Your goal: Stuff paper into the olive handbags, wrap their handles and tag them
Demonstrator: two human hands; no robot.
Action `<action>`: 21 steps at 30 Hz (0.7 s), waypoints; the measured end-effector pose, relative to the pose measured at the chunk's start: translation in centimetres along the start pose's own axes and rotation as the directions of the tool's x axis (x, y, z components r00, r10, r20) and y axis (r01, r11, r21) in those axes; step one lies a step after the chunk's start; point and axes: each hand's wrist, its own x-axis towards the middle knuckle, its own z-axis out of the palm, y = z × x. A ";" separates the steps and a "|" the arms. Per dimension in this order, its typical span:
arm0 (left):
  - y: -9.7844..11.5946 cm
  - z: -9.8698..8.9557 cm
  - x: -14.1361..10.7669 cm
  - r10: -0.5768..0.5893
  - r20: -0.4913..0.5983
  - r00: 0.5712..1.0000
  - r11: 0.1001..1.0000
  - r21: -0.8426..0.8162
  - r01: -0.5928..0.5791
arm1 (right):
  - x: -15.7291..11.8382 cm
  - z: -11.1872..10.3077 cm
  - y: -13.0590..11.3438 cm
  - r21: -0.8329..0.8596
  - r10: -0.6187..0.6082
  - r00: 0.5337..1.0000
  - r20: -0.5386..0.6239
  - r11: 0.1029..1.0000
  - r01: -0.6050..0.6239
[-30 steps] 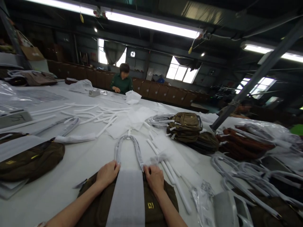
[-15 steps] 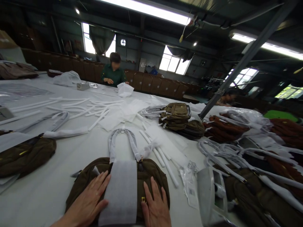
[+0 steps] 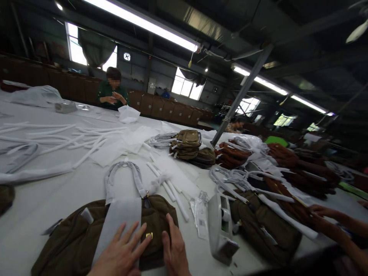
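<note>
An olive-brown handbag (image 3: 77,230) lies on the white table in front of me, its handle wrapped in pale tissue and pointing away. Across its middle runs a strip of white foam sheet (image 3: 117,220). My left hand (image 3: 123,247) lies over the lower part of that sheet, fingers spread, one fingertip at the gold clasp (image 3: 149,235). At the bag's right side rests my right hand (image 3: 174,245), its fingers stretched out against the fabric. Neither hand grasps anything.
Right of the bag stands a grey tape dispenser (image 3: 220,226) beside clear plastic packets (image 3: 199,216). White foam tubes (image 3: 179,203) lie beyond. Another person's hands (image 3: 324,214) touch bags at the right; a person in green (image 3: 113,92) sits across the table. A metal post (image 3: 241,96) rises behind stacked bags (image 3: 186,143).
My left hand has moved right, from the bag's left half onto the foam sheet. My view has turned right, bringing another person's hands into sight. The bag looks more tilted.
</note>
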 end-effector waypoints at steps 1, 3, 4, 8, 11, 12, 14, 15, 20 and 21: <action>0.3 0.6 0.2 -0.003 0.040 0.999 1.000 -0.018 0.003 | 0.5 -0.7 1.6 -0.015 0.094 0.994 -0.046 0.995 -0.095; 0.4 1.5 0.2 -0.030 0.050 0.998 0.999 -0.025 0.031 | 1.6 -1.9 5.3 -0.105 0.295 0.943 -0.157 0.944 -0.312; 0.3 1.8 0.1 -0.038 0.032 0.999 0.999 -0.020 0.038 | 2.1 -2.3 7.1 -0.162 0.372 0.910 -0.184 0.902 -0.401; -0.4 2.2 -0.1 -0.019 -0.062 0.998 1.000 0.012 0.019 | 2.7 -2.4 10.9 -0.279 0.456 0.884 -0.098 0.841 -0.464; -0.8 2.4 -0.2 0.022 -0.112 0.994 0.999 0.032 -0.018 | 1.7 -2.0 10.7 -0.239 0.407 0.913 -0.025 0.885 -0.401; -0.9 2.5 -0.2 0.029 -0.128 0.991 0.999 0.037 -0.024 | 1.2 -2.0 10.4 -0.195 0.392 0.920 -0.001 0.902 -0.385; -1.0 2.4 -0.3 0.031 -0.180 0.983 0.999 0.030 -0.026 | 0.4 -2.4 10.0 -0.066 0.371 0.928 0.041 0.928 -0.367; -0.9 2.2 -0.3 0.019 -0.222 0.975 1.000 0.005 -0.018 | 0.1 -2.7 9.9 0.002 0.369 0.928 0.048 0.929 -0.370; 1.8 -0.1 1.8 -0.268 -0.289 0.919 0.815 -0.577 0.056 | -0.3 -4.9 9.6 0.056 0.496 0.841 -0.217 0.866 -0.496; 2.7 -0.6 2.8 -0.315 -0.210 0.926 0.698 -0.712 0.076 | -0.2 -5.3 9.4 0.033 0.494 0.822 -0.284 0.862 -0.506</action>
